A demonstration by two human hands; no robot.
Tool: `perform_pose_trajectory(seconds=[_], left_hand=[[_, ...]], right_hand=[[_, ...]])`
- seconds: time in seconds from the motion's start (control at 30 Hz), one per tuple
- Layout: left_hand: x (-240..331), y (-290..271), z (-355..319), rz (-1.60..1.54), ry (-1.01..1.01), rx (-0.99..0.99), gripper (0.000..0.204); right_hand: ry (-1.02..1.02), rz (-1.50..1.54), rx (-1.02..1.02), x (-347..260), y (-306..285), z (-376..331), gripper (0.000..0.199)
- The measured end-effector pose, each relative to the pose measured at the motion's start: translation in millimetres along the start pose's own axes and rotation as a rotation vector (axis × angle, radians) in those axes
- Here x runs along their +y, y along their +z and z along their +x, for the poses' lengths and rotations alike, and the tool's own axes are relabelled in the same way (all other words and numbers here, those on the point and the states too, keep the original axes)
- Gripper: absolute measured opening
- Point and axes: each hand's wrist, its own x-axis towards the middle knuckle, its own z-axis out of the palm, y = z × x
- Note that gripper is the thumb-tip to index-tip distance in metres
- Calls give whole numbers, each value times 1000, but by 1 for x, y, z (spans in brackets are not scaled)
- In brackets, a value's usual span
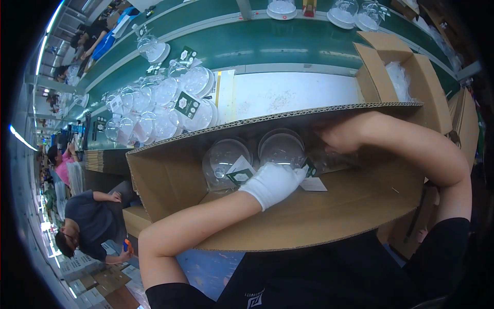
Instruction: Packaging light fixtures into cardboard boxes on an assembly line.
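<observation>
An opened cardboard box [309, 219] lies in front of me, and both my hands reach into it. My left hand [275, 181], in a white glove, is closed on a clear plastic dome [280, 147] with a round base. A green tag [310, 169] and a white card [314, 184] show beside the glove. To its left, another clear dome [221, 159] stands in the box with its own tag. My right hand [342, 136] is bare and bent down in shadow near the far wall. Its fingers look curled by some clear plastic [332, 160]; what they hold is hidden.
Beyond the box, many clear domes with white bases [175, 98] crowd a white tabletop [288, 92]. A green conveyor [226, 49] carries more domes [342, 13]. At right stands a smaller carton [381, 77] with clear plastic inside. A person in dark clothing [98, 221] is at left.
</observation>
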Motion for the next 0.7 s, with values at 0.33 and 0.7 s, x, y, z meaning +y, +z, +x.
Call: perform_pose_trajectory(seconds=[0.33,0.7], left_hand=[[9,-5,0,39,-3,-11,13],[-8,-4,6,82,-5,4,14]], right_hand=[[-239,400,500,-28,13,124,52],[-487,297,580,-13,11,144,68]])
